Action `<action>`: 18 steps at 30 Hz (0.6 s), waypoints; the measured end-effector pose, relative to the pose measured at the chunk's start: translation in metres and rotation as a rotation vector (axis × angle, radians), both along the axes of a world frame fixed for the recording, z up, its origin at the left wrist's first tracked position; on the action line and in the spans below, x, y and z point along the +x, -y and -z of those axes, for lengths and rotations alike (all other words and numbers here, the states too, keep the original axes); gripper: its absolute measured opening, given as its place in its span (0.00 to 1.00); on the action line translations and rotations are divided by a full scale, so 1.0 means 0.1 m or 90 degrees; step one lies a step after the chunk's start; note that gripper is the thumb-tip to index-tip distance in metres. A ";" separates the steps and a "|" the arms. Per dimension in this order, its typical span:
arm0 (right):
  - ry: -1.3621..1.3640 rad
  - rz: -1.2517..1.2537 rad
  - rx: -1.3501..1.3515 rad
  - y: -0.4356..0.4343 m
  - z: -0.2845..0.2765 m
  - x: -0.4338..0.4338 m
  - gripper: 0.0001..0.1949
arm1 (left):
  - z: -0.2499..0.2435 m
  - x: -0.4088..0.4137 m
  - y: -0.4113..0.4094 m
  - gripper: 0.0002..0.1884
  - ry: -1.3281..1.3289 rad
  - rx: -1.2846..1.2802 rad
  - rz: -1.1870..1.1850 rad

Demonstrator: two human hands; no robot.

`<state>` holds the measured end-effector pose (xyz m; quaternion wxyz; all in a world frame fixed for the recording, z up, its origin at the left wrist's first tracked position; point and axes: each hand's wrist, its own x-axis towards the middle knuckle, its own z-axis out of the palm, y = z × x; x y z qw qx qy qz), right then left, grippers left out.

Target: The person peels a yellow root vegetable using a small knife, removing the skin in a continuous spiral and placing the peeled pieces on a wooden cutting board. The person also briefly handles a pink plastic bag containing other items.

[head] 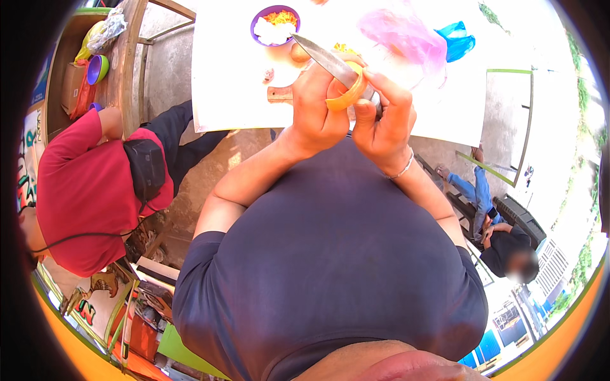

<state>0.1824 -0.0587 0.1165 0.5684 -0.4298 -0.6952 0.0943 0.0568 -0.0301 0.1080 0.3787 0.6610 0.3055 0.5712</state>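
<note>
In the middle top of the head view, my left hand (317, 107) holds a yellow-orange piece of fruit or vegetable (347, 97), with a curved strip of peel or flesh at its edge. My right hand (386, 114), with a bracelet at the wrist, grips a kitchen knife (321, 56) near its handle. The blade lies across the piece, tip pointing up and left. A wooden board's handle (279, 94) shows left of my left hand. Beyond it is a round brown item (299, 53). A purple bowl (252, 35) holds orange shreds and something white.
The white table (224, 109) is strongly overexposed. Pink (405, 33) and blue (456, 42) plastic bags lie at its far right. A person in red (90, 190) stands at left by a wooden shelf (125, 71); another person (507, 247) sits at right.
</note>
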 end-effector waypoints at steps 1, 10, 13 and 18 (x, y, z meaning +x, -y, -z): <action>-0.005 -0.001 -0.010 0.00 -0.01 -0.02 0.17 | 0.02 0.01 -0.01 0.14 0.007 0.019 -0.011; 0.028 -0.043 -0.011 -0.04 0.04 0.00 0.20 | -0.10 0.00 -0.04 0.13 0.051 -0.014 0.003; 0.031 -0.040 0.009 -0.03 0.01 -0.01 0.20 | -0.06 -0.01 -0.04 0.13 0.059 -0.013 0.016; 0.020 -0.031 0.033 -0.04 0.01 -0.04 0.19 | -0.08 -0.06 0.01 0.21 0.022 -0.065 0.059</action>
